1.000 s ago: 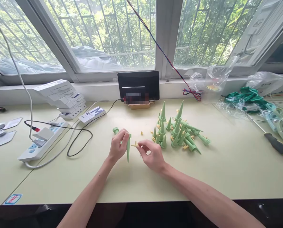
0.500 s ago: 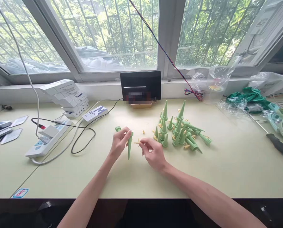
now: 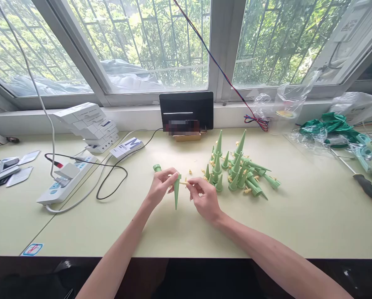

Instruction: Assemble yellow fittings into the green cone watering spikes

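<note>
My left hand [image 3: 161, 186] is closed around the wide end of a green plant watering spike [image 3: 176, 195], whose tip points down towards me. Between the fingertips of my right hand [image 3: 205, 197] is a small yellow valve [image 3: 184, 182]; its thin end meets the side of the spike near the top. Whether it sits inside the spike I cannot tell. Just beyond my left hand a green cap [image 3: 156, 167] shows, its lower part hidden by the hand. Another small yellow valve [image 3: 190, 171] lies on the table past my hands.
Several green spikes with yellow valves [image 3: 235, 170] stand and lie in a cluster to the right. A tablet [image 3: 187, 108] leans at the back. On the left are a power strip [image 3: 65, 182], cables and white boxes [image 3: 92, 124]. A screwdriver [image 3: 368, 187] lies far right.
The gap between my hands has closed: the yellow valve in my right hand now touches the spike in my left. The view has shifted slightly.
</note>
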{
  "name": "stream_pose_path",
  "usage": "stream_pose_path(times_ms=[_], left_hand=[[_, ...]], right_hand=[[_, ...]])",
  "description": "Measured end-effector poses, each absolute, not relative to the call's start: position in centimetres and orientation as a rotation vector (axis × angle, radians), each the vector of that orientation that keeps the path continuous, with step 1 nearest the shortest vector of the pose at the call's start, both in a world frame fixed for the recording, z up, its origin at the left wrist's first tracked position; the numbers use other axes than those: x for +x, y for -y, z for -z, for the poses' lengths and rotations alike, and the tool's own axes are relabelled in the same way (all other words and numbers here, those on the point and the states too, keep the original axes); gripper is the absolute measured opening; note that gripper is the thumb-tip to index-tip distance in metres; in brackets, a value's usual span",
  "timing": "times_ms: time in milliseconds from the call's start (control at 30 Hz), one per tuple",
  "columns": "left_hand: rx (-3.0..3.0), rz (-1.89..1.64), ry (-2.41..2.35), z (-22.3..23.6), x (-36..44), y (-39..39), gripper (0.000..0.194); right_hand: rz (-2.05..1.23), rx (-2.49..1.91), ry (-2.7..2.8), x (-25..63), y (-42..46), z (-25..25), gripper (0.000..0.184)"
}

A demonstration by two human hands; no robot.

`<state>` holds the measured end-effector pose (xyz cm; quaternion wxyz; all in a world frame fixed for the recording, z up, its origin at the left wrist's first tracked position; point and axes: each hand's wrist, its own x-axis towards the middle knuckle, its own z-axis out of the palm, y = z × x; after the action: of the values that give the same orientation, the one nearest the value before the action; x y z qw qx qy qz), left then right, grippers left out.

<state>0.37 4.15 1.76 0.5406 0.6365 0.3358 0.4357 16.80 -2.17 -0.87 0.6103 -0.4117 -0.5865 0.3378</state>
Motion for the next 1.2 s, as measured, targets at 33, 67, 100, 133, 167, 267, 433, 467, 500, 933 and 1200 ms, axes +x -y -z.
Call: stream_pose_path(times_ms=[33,67,100,133,167,267,433,467,500,933,1200], left_hand=[[1.516,-1.031,-0.797,-1.73,0.36,-4.15,0.028],[1.519,-1.025,-0.798,-1.68,0.34,-4.16,0.028],[1.522,-1.02,-0.8,-1.64,0.31,-4.18,0.029],[1.525,-1.014,-0.802,-1.6,0.29,-4.2,0.029],[1.527,-1.01,-0.803,-1.56,0.26,-4.23,0.029],[1.532,-1.001,-0.796,-1.55,0.24,-4.27,0.029],[1.554,-0.962,-0.804,-1.72,0.32,-4.14,0.03],[1.563,-0.949,-0.81,-1.75,0.32,-4.11,0.03],[1.573,-0.937,-0.815,-1.76,0.31,-4.1,0.03],[1.584,-0.927,-0.831,-1.77,0.25,-4.22,0.031],[1.566,-0.931,-0.814,-1.83,0.26,-4.11,0.031]], right_hand=[[-0.785,-0.955,1.353,16.8,2.13,0.9,0.014],[-0.792,-0.96,1.352,16.81,2.1,0.94,0.014],[-0.797,-0.965,1.351,16.82,2.07,0.97,0.015],[-0.803,-0.971,1.351,16.85,2.03,0.99,0.015],[-0.808,-0.978,1.352,16.87,2.01,1.0,0.016],[-0.816,-0.991,1.346,16.96,1.97,0.92,0.017],[-0.818,-0.984,1.343,17.07,2.02,0.7,0.017],[-0.819,-0.983,1.343,17.08,2.03,0.69,0.017],[-0.822,-0.984,1.343,17.09,2.04,0.7,0.018],[-0.838,-0.978,1.303,17.03,2.13,0.67,0.017],[-0.842,-0.99,1.306,17.12,2.02,0.7,0.018]])
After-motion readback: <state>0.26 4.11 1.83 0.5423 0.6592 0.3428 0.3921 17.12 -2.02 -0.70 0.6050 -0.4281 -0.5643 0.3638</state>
